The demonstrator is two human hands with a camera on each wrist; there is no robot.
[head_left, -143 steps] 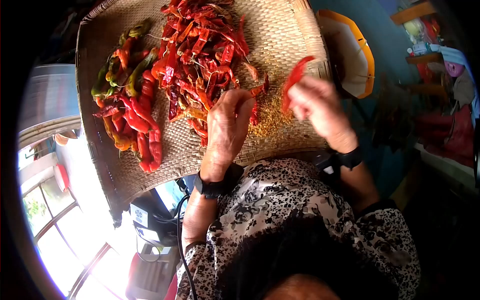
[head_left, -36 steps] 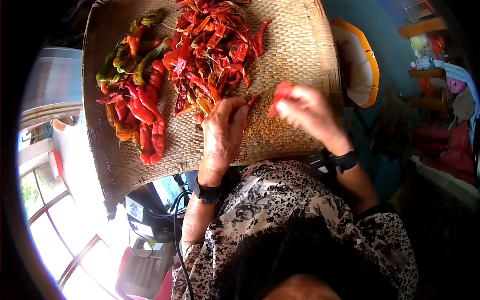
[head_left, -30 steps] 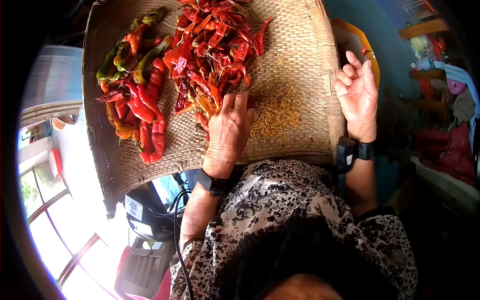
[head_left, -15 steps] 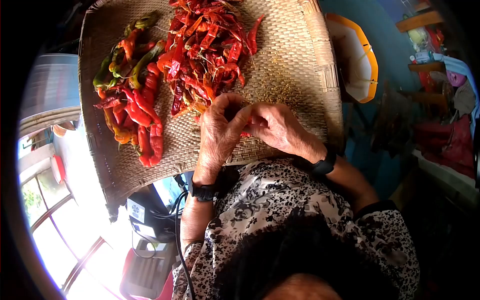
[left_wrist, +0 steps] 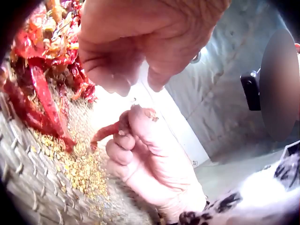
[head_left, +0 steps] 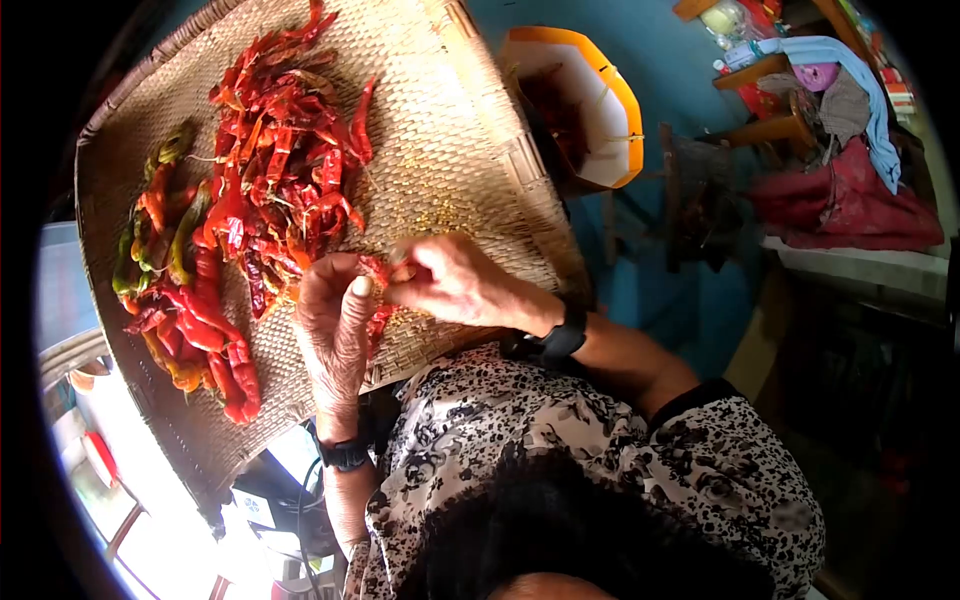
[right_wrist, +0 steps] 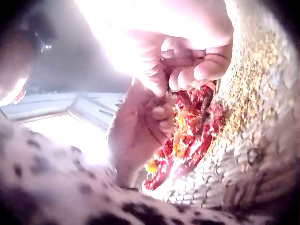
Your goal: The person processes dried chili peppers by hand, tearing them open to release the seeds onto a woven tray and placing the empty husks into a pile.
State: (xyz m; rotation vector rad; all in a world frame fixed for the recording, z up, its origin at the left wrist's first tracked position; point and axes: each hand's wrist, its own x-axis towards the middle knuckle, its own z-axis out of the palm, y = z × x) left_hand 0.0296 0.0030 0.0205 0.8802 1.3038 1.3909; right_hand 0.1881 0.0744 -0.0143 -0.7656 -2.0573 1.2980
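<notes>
Over the woven tray (head_left: 470, 150), my right hand (head_left: 460, 285) pinches a dried red chili (left_wrist: 105, 133) between thumb and fingers; its red end sticks out in the left wrist view. A red piece (head_left: 374, 267) shows between the two hands in the head view. My left hand (head_left: 335, 320) is right beside it, thumb raised. In the left wrist view, its thumb and fingertips (left_wrist: 122, 86) stand apart, with nothing seen between them. Red chilies (head_left: 380, 325) lie below the hands. A large heap of dried chilies (head_left: 275, 150) is just beyond.
Fresher red and green chilies (head_left: 190, 300) lie along the tray's left side. Loose yellow seeds (left_wrist: 79, 166) are scattered near the hands. An orange-rimmed white container (head_left: 610, 110) holding dark red pieces stands beyond the tray's right edge. Cloths (head_left: 850, 205) and shelves are farther right.
My right hand reached to the orange-rimmed container, its fingers spread, then came back to the left hand. The view has since turned, so the tray sits farther left and the container shows more fully.
</notes>
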